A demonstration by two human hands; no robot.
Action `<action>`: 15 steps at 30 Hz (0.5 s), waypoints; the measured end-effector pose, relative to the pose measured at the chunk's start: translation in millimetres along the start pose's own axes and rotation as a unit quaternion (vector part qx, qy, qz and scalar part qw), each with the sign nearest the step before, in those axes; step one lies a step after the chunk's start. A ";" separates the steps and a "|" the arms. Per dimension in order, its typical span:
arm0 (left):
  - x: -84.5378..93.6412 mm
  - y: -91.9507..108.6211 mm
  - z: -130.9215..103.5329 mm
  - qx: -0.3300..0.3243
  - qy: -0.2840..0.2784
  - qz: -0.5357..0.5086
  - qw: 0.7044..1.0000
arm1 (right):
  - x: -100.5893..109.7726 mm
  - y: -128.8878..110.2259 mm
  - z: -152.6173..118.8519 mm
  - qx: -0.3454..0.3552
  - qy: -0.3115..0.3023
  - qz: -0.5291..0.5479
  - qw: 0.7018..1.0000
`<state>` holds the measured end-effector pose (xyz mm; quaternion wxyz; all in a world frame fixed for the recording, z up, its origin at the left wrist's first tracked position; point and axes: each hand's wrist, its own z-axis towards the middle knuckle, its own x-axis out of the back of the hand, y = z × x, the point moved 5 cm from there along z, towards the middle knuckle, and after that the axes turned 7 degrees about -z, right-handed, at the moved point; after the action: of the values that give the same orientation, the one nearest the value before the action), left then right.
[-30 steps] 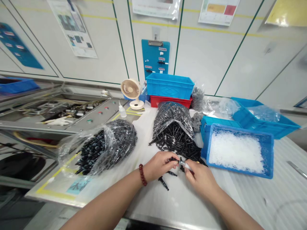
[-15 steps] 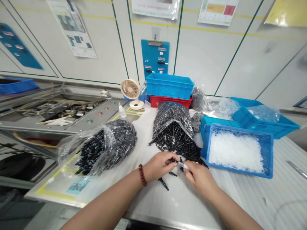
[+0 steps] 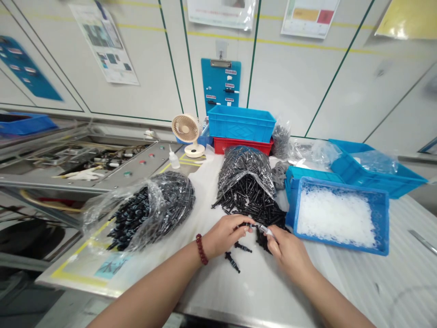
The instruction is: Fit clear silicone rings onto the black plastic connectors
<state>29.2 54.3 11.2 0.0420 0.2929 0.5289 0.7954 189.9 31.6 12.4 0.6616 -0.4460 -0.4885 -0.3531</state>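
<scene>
My left hand pinches a slim black rod-shaped part, its tip pointing right. My right hand is closed on a small silver-and-white cylindrical tool, whose end is close to the black part's tip; whether they touch I cannot tell. Beyond both hands, a clear plastic bag spills a heap of black rod parts onto the table. Below my left hand lie two loose black parts with pale rings, one nearer part and one farther part.
At left lies another bag of black ringed parts. A blue bin on the right holds many white translucent rings. Behind stand a small fan, a squeeze bottle, and a blue crate on a red one.
The silver-and-white tool has drawn slightly right, away from my left fingers, and more of the black part's tip shows between my hands. My left fingers have loosened a little.
</scene>
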 end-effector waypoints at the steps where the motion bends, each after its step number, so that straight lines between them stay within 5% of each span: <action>1: -0.4 -2.8 -0.3 0.010 0.004 -0.021 1.000 | 1.3 1.5 0.0 -0.010 0.008 0.002 1.000; 6: -2.8 -11.9 -2.1 0.058 0.018 -0.086 0.994 | 6.5 5.1 -0.5 -0.037 0.032 0.020 0.999; 15: 0.1 -5.2 -1.0 0.078 0.033 -0.029 0.996 | 4.7 6.9 -0.6 -0.046 0.029 0.039 0.998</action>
<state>27.3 55.7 6.5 0.0245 0.2532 0.5991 0.7592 197.6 33.3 15.1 0.6673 -0.4845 -0.4346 -0.3622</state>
